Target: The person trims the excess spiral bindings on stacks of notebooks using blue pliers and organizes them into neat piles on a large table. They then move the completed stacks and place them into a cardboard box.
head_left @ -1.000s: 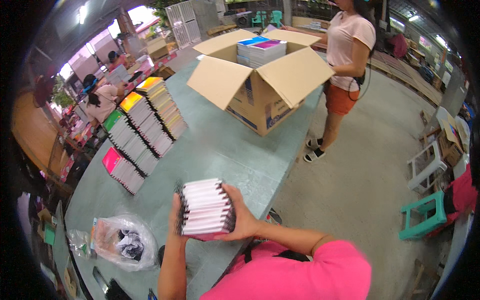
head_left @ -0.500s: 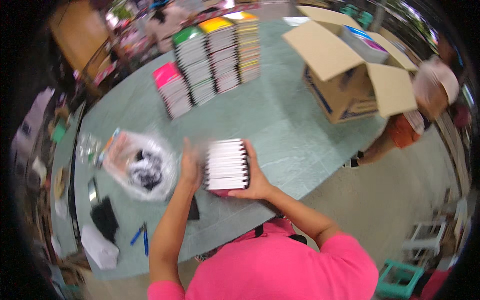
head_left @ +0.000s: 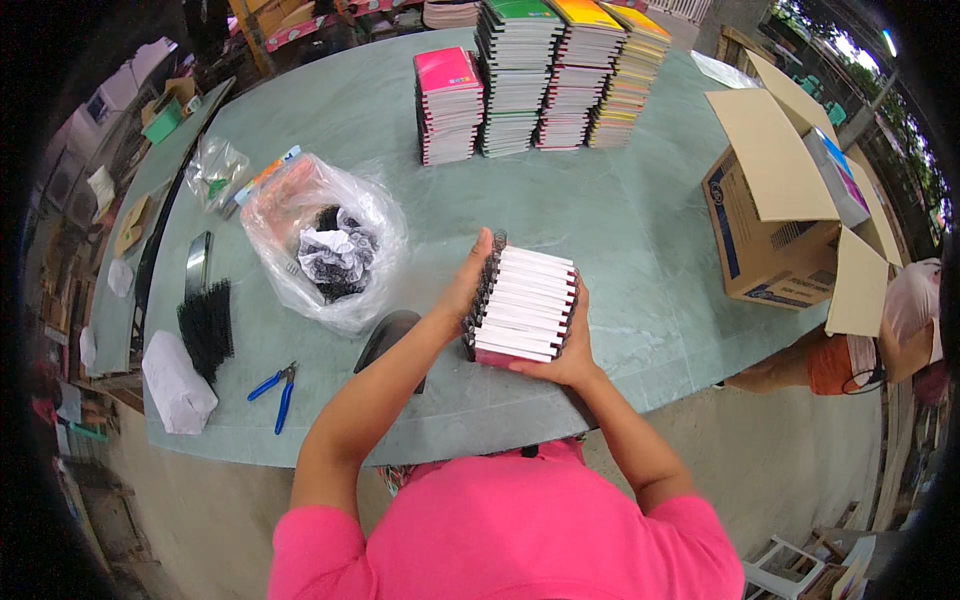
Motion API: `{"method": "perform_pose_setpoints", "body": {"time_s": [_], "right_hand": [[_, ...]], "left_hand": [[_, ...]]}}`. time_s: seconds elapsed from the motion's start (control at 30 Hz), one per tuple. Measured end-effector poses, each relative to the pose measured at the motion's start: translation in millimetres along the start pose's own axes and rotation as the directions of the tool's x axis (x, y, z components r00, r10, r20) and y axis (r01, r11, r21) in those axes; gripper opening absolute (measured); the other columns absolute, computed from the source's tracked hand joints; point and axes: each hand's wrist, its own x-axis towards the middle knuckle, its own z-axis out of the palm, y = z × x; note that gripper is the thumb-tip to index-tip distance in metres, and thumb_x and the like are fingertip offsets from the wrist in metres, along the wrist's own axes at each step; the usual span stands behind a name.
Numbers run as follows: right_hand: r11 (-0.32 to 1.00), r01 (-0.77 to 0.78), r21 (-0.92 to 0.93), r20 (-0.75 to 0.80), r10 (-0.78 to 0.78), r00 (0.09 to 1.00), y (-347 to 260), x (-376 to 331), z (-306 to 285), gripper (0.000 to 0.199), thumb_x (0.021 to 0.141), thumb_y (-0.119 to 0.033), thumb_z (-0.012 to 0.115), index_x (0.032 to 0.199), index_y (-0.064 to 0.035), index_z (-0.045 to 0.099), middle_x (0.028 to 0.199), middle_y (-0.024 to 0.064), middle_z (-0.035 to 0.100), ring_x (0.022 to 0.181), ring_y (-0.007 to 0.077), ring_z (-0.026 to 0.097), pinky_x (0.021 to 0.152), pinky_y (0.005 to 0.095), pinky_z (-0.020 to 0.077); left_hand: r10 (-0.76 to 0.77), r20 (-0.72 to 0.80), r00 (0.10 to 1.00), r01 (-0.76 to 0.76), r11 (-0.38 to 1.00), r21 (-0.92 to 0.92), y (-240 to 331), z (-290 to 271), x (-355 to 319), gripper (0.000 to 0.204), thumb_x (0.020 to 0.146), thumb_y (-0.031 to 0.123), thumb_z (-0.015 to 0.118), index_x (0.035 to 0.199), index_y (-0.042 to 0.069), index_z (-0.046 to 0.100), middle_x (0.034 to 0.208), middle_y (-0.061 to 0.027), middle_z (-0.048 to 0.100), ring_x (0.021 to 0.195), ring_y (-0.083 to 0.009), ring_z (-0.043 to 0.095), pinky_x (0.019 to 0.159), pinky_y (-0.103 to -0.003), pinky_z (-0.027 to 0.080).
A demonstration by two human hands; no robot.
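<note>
A stack of spiral-bound notebooks [head_left: 525,305] with white page edges stands on the green table [head_left: 600,210] in front of me. My left hand [head_left: 467,283] presses flat against its black spiral side. My right hand [head_left: 562,362] cups the stack from below and from the right. Both hands grip the stack between them.
Taller piles of notebooks [head_left: 545,80] with pink, green, yellow covers stand at the far side. An open cardboard box [head_left: 775,215] sits at the right, a person [head_left: 880,340] beside it. A clear plastic bag [head_left: 325,245], black spirals [head_left: 205,325], blue pliers [head_left: 275,390] and a white bundle [head_left: 178,385] lie at left.
The view has swung further left and down, so the box now sits at the right. The notebook stack stays between my hands, now resting on the table.
</note>
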Motion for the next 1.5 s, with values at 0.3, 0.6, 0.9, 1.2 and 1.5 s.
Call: {"method": "perform_pose_setpoints", "body": {"time_s": [0.3,0.6,0.9,1.2,1.5], "right_hand": [[0.802,0.303,-0.515,0.555,0.042,0.831,35,-16,-9,0.067,0.07,-0.063,0.053,0.124,-0.0237,0.047,0.126,-0.0012,0.048,0.125,0.0237,0.03,0.107,0.0493,-0.0002],[0.941,-0.205,0.269,0.163,0.166,0.973,67,-20,-12,0.089,0.059,-0.036,0.078,0.125,0.0016,0.031,0.117,0.0144,0.046,0.104,0.0261,0.048,0.088,0.0375,0.0408],[-0.238,-0.662,0.71,0.702,0.299,0.646,-28,45,49,0.059,0.084,-0.042,0.045,0.133,-0.0106,0.03,0.121,0.017,0.044,0.104,0.0283,0.048,0.09,0.0427,0.0388],[-0.633,-0.668,0.39,0.828,-0.077,0.556,-4,75,112,0.055,0.088,-0.038,0.04,0.135,-0.0143,0.026,0.122,0.0188,0.042,0.104,0.0292,0.047,0.09,0.0441,0.0373],[-0.632,-0.669,0.39,0.788,-0.147,0.598,26,94,128,0.056,0.088,-0.036,0.041,0.136,-0.0146,0.023,0.122,0.0191,0.042,0.104,0.0306,0.046,0.091,0.0451,0.0357]], "left_hand": [[0.028,-0.082,0.996,-0.011,0.981,0.193,-11,-9,3,0.043,0.087,0.048,0.039,0.086,0.009,0.058,0.079,-0.0014,0.054,0.073,-0.0103,0.049,0.07,-0.027,0.042],[0.012,-0.183,0.983,0.021,0.984,0.177,2,6,-16,0.084,0.08,0.07,0.027,0.113,-0.004,0.048,0.116,-0.0168,0.05,0.11,-0.0241,0.045,0.092,-0.036,0.035],[-0.046,-0.061,0.997,0.067,0.906,0.417,98,-15,-154,0.062,0.086,0.056,0.038,0.118,0.003,0.045,0.106,-0.0109,0.056,0.099,-0.0241,0.051,0.091,-0.038,0.037],[0.315,-0.552,0.772,0.61,-0.119,0.784,27,-142,-334,0.08,0.061,0.04,0.072,0.129,0.016,0.036,0.128,-0.02,0.034,0.116,-0.0386,0.034,0.089,-0.052,0.032],[0.376,-0.488,0.788,0.576,-0.17,0.8,39,-159,-313,0.079,0.059,0.034,0.073,0.127,0.015,0.039,0.117,-0.0177,0.043,0.107,-0.0353,0.039,0.09,-0.046,0.034]]}}
